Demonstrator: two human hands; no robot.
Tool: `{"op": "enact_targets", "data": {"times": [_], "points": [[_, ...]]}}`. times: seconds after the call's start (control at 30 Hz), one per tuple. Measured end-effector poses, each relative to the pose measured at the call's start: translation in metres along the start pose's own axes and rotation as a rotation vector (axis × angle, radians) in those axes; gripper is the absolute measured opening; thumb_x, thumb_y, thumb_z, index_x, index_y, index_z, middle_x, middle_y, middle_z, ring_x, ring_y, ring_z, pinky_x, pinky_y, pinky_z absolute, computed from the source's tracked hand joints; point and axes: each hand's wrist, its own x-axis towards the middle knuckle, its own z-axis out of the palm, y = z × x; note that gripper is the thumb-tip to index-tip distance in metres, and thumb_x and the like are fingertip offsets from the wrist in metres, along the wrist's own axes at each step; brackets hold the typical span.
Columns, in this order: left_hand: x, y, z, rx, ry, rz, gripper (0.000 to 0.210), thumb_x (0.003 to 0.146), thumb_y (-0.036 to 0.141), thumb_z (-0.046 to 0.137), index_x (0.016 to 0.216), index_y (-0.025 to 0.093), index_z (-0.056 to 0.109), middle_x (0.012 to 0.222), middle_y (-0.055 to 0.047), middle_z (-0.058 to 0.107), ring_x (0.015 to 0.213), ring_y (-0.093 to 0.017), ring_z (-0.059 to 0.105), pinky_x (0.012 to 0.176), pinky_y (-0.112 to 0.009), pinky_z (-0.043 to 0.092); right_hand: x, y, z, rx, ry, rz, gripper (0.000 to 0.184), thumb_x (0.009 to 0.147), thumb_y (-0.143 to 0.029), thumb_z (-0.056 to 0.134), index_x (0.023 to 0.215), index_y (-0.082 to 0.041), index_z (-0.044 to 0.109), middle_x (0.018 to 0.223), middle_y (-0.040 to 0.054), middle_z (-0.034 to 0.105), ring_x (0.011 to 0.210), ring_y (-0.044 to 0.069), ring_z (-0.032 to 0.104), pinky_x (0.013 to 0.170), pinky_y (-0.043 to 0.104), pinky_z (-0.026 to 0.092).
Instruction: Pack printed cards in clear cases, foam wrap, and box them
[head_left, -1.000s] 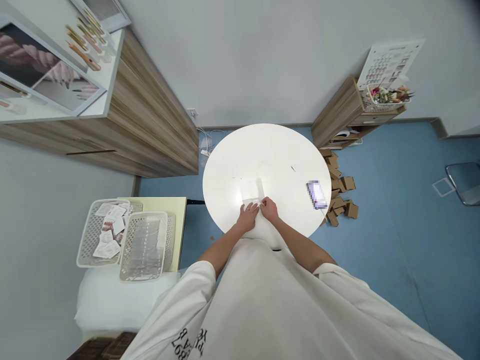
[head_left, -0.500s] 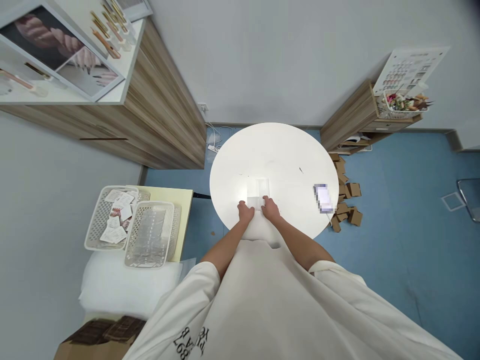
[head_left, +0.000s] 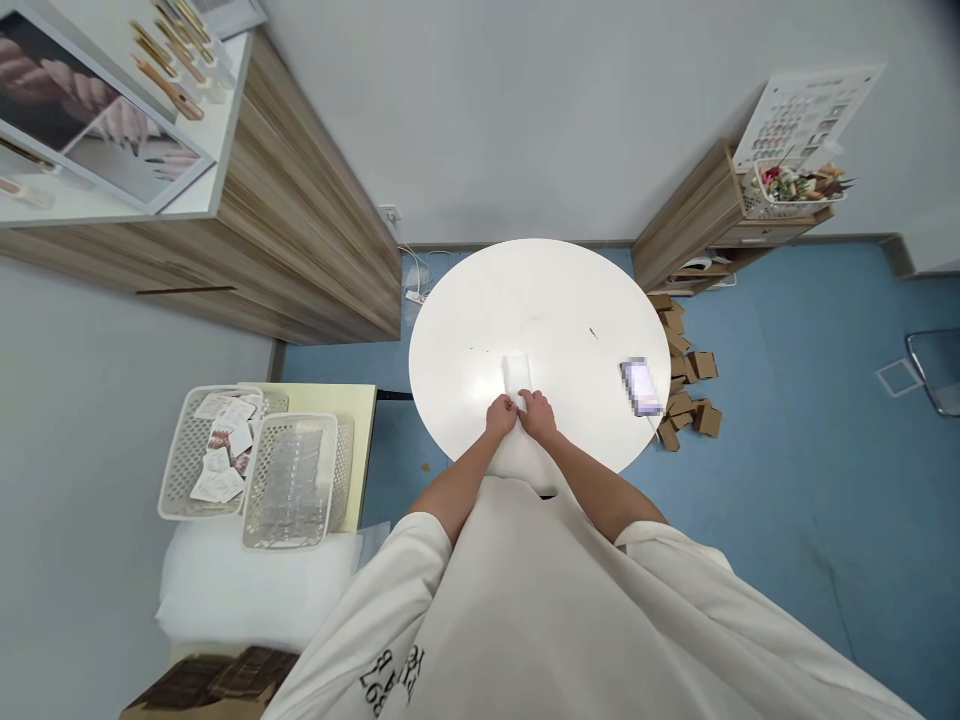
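On the near side of the round white table (head_left: 540, 290) lies a narrow white wrapping sheet (head_left: 517, 372), folded into an upright strip. Whether something is inside it cannot be made out. My left hand (head_left: 501, 413) is closed at the strip's near left corner. Right beside it, my right hand (head_left: 538, 414) has its fingers curled over the near right corner, thumb towards the left hand. Between them the two hands cover the strip's near end.
A phone with a blurred screen (head_left: 641, 387) lies on the table's right side. Left stand white baskets (head_left: 330, 470) on a yellow table (head_left: 360, 410), above a stack of white sheets (head_left: 247, 590). Small cardboard boxes (head_left: 703, 364) lie on the floor at right. A wooden cabinet (head_left: 315, 200) rises at left.
The white sheet, spread wider before, is now folded to about half its width. My left hand has moved right, so both hands meet at its near end. The view has shifted slightly.
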Motion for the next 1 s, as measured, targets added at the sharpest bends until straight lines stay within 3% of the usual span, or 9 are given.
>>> {"op": "enact_targets", "data": {"times": [0.2, 0.43, 0.5, 0.6, 0.7, 0.8, 0.9, 1.0], "points": [[0.001, 0.000, 0.004, 0.013, -0.058, 0.071, 0.023, 0.087, 0.012, 0.047, 0.100, 0.022, 0.064, 0.102, -0.003, 0.072, 0.093, -0.016, 0.067, 0.082, -0.030, 0.053, -0.010, 0.009, -0.007, 0.135, 0.001, -0.065, 0.057, 0.087, -0.013, 0.047, 0.143, -0.018, 0.037, 0.119, 0.0122, 0.056, 0.107, 0.025, 0.054, 0.090, 0.035, 0.044], [-0.001, -0.008, -0.001, -0.006, -0.163, 0.117, 0.041, 0.085, 0.003, 0.043, 0.116, 0.019, 0.064, 0.104, -0.003, 0.072, 0.090, -0.014, 0.069, 0.084, -0.027, 0.054, -0.024, 0.018, -0.002, 0.112, 0.005, -0.178, 0.047, 0.088, -0.008, 0.043, 0.132, -0.019, 0.052, 0.124, 0.0116, 0.052, 0.112, 0.024, 0.050, 0.090, 0.033, 0.045], [-0.004, -0.008, -0.004, 0.085, -0.100, 0.171, 0.041, 0.087, 0.004, 0.041, 0.119, 0.019, 0.063, 0.110, -0.006, 0.070, 0.096, -0.016, 0.068, 0.087, -0.031, 0.053, -0.023, 0.019, 0.001, 0.094, 0.016, -0.173, 0.047, 0.089, -0.006, 0.041, 0.133, -0.017, 0.053, 0.125, 0.0122, 0.052, 0.113, 0.023, 0.049, 0.092, 0.033, 0.044], [-0.010, -0.008, -0.007, 0.337, 0.025, 0.391, 0.044, 0.087, 0.007, 0.045, 0.127, 0.020, 0.058, 0.130, -0.010, 0.061, 0.119, -0.023, 0.058, 0.100, -0.039, 0.047, -0.023, 0.021, 0.002, 0.045, -0.006, -0.179, 0.049, 0.088, -0.005, 0.043, 0.134, -0.017, 0.055, 0.127, 0.0124, 0.052, 0.113, 0.024, 0.049, 0.093, 0.034, 0.043], [-0.011, -0.008, -0.008, 0.605, 0.001, 0.561, 0.060, 0.080, 0.008, 0.056, 0.137, 0.021, 0.048, 0.149, -0.011, 0.044, 0.138, -0.030, 0.040, 0.110, -0.046, 0.036, -0.025, 0.021, -0.001, -0.009, -0.007, -0.195, 0.054, 0.085, -0.005, 0.047, 0.136, -0.020, 0.054, 0.128, 0.0116, 0.052, 0.114, 0.025, 0.048, 0.096, 0.037, 0.041], [-0.009, -0.006, -0.007, 0.754, -0.031, 0.581, 0.066, 0.079, 0.005, 0.056, 0.140, 0.024, 0.040, 0.154, -0.011, 0.038, 0.142, -0.030, 0.033, 0.111, -0.046, 0.031, -0.028, 0.019, -0.004, -0.047, -0.005, -0.180, 0.060, 0.081, -0.003, 0.049, 0.138, -0.024, 0.052, 0.129, 0.0108, 0.051, 0.113, 0.026, 0.047, 0.097, 0.038, 0.039], [-0.005, -0.002, -0.006, 0.783, -0.024, 0.567, 0.061, 0.081, 0.004, 0.051, 0.137, 0.025, 0.040, 0.148, -0.011, 0.043, 0.139, -0.028, 0.036, 0.109, -0.045, 0.028, -0.028, 0.016, -0.006, -0.059, -0.040, -0.152, 0.065, 0.079, -0.002, 0.049, 0.140, -0.024, 0.048, 0.131, 0.0112, 0.048, 0.110, 0.026, 0.046, 0.090, 0.036, 0.041], [-0.004, 0.002, -0.009, 0.741, -0.043, 0.551, 0.061, 0.077, 0.010, 0.058, 0.135, 0.023, 0.042, 0.139, -0.012, 0.051, 0.133, -0.029, 0.042, 0.108, -0.045, 0.027, -0.028, 0.014, -0.008, -0.083, -0.043, -0.155, 0.061, 0.079, -0.003, 0.052, 0.137, -0.022, 0.048, 0.131, 0.0123, 0.047, 0.108, 0.027, 0.044, 0.087, 0.035, 0.041]]}}
